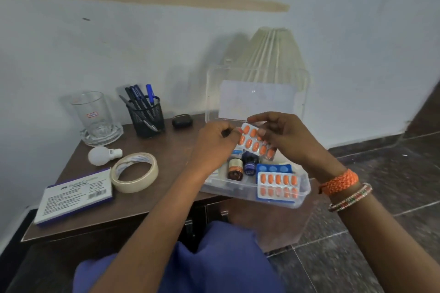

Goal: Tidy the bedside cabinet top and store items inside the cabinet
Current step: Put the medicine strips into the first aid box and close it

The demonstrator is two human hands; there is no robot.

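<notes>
A single head-worn, wide-angle view looks forward and steeply down from close above the dark brown wooden tabletop (152, 200) of the bedside cabinet, facing a pale painted wall (142, 43). The person's forearms reach in from the bottom edge, and dark floor tiles (381, 197) fill the right side.

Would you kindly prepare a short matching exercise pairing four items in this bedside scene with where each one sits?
Items:
1. pens
2. brown bottle
3. tape roll
4. light bulb

Places:
A. inside the clear plastic box
B. flat on the cabinet top, right of the purple-edged box
C. upright in the black mesh holder
D. lying before the glass mug

Pairs: 1-C, 2-A, 3-B, 4-D
</notes>
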